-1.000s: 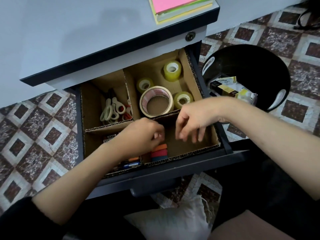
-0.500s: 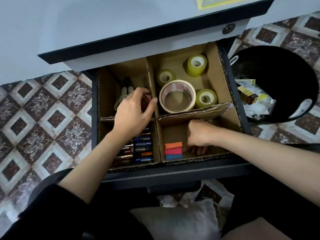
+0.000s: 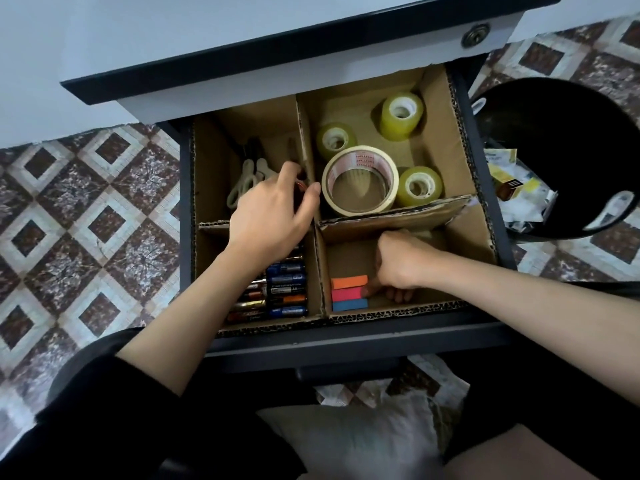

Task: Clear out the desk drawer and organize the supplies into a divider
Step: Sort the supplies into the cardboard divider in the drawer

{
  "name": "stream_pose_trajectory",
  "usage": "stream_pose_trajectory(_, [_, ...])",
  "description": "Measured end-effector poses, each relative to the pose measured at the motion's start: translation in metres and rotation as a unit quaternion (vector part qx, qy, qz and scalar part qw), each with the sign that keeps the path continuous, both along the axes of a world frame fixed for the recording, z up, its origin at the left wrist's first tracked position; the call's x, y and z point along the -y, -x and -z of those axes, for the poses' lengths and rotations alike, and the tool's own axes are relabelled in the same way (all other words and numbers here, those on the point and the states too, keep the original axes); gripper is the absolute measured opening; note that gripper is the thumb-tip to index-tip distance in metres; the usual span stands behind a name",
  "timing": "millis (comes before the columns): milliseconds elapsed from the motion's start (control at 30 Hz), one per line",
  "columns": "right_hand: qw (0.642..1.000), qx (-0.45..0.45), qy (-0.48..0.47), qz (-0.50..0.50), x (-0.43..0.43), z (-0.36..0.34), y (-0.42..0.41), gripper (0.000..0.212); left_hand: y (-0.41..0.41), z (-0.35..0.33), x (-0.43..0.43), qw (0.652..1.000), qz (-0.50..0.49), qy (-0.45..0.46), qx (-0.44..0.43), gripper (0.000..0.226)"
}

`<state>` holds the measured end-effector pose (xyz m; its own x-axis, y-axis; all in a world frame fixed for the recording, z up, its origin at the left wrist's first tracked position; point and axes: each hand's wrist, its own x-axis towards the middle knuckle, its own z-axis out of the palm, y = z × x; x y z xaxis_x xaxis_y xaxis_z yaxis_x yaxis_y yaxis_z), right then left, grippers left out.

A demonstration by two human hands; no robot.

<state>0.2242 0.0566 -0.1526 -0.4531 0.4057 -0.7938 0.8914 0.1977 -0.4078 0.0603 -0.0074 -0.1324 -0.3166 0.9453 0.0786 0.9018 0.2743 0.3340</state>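
Observation:
The open drawer (image 3: 346, 344) holds a cardboard divider (image 3: 391, 221) with four compartments. Scissors (image 3: 242, 181) lie back left, and a big tape roll (image 3: 360, 181) with three small yellow rolls (image 3: 401, 116) sits back right. Batteries (image 3: 284, 285) fill the front left. Orange, pink and blue sticky flags (image 3: 348, 293) lie front right. My left hand (image 3: 273, 216) pinches the top of the middle cardboard wall, and something red shows under its fingers. My right hand (image 3: 401, 268) is curled in the front right compartment, its thumb against the pink flags, with nothing visible inside it.
A black waste bin (image 3: 571, 140) with paper scraps and a small box stands to the right of the drawer. The white desk top (image 3: 207, 39) overhangs the back of the drawer. A pale cushion (image 3: 360, 438) lies on the patterned tile floor below.
My left hand moved from the front compartments back to the middle wall. My right hand dropped into the front right compartment and curled beside the flags. In the last half second both stayed put.

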Motion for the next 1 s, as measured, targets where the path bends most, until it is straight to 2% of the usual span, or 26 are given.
stream_pose_trajectory(167, [1.000,0.002,0.003,-0.003,0.0007,-0.0016,0.0003,0.034,0.0001,-0.0014,-0.0007,1.000,0.000,0.020,0.002,0.038])
stream_pose_trajectory(567, [1.000,0.018,0.012,-0.014,0.0013,-0.0074,0.0024,0.033,0.0002,-0.0027,-0.0007,1.000,0.000,0.028,-0.003,0.046])
stream_pose_trajectory(700, [0.997,0.020,0.064,0.046,-0.0031,-0.0099,0.0031,0.017,0.0003,-0.0036,-0.0017,1.000,0.000,0.030,-0.006,0.046])
stream_pose_trajectory(867, [0.987,-0.010,0.072,0.142,0.0021,-0.0058,0.0035,0.013,-0.0002,-0.0026,-0.0019,0.999,-0.004,0.044,-0.004,0.036])
stream_pose_trajectory(1000, [0.982,-0.016,0.070,0.175,0.0042,-0.0069,0.0038,0.015,0.0009,-0.0028,-0.0021,0.999,-0.001,0.040,0.000,0.036])
